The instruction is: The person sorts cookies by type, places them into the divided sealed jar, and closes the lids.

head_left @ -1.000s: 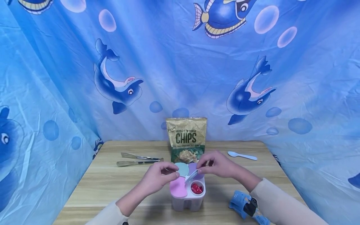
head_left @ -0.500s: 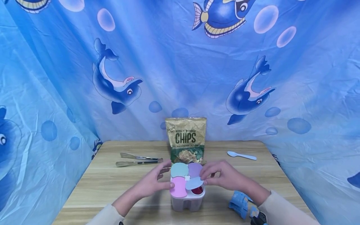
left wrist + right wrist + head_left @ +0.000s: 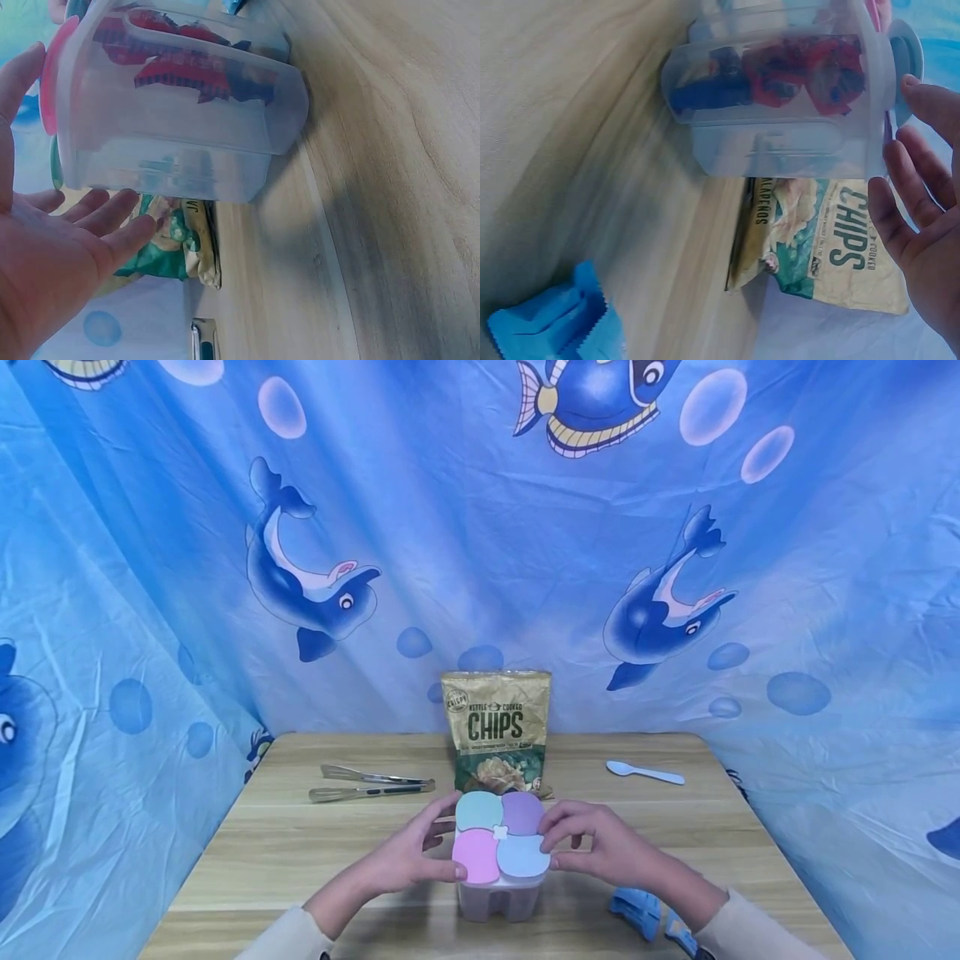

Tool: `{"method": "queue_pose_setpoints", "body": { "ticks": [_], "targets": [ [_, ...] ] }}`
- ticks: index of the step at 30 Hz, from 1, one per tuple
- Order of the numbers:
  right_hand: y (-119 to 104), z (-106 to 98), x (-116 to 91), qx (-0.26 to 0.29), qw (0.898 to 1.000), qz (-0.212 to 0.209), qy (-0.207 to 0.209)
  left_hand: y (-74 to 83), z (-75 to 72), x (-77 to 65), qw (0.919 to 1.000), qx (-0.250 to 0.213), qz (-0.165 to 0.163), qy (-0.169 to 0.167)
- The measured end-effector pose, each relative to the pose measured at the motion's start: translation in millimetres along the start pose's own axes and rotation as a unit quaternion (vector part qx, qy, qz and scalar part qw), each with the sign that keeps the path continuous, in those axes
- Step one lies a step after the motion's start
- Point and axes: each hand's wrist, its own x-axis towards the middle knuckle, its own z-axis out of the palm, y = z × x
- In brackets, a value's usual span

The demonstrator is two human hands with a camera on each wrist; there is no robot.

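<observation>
A see-through box [image 3: 498,902] with a white top rim stands mid-table. Four-petal lids cover it: mint [image 3: 478,810], purple [image 3: 522,812], pink [image 3: 476,857] and light blue [image 3: 523,857], all lying flat. Red and blue wrapped packets [image 3: 806,71] show through its wall in the right wrist view. At the box's left side my left hand [image 3: 405,860] rests its thumb on the pink lid's edge, its fingers extended beside the wall. My right hand [image 3: 592,843] touches the light blue lid's outer edge with thumb and fingers, loosely bent.
Behind the box stands a chips bag [image 3: 497,735]. Metal tongs [image 3: 371,783] lie to the left on the wooden table [image 3: 300,860], a light blue spoon [image 3: 645,772] to the right. Blue packets [image 3: 636,912] lie near my right forearm. A blue sea-print cloth [image 3: 480,527] hangs behind.
The light blue lid has swung down from raised to flat, covering the red packets in its compartment. My right hand has followed it down; my left has moved slightly down along the box's side.
</observation>
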Motion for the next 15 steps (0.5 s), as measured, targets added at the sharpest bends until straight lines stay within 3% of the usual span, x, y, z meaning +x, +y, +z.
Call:
{"method": "queue_pose_setpoints", "body": {
  "ticks": [9, 15],
  "targets": [
    [1, 7, -7, -0.039, 0.999, -0.021, 0.024, -2.6, 0.3, 1.8, 1.0, -0.006, 0.0, 0.003],
    [-2, 15, -6, -0.061, 0.996, 0.035, 0.06, -1.9, 1.2, 1.1, 1.0, -0.002, 0.001, 0.004]
  ]
}}
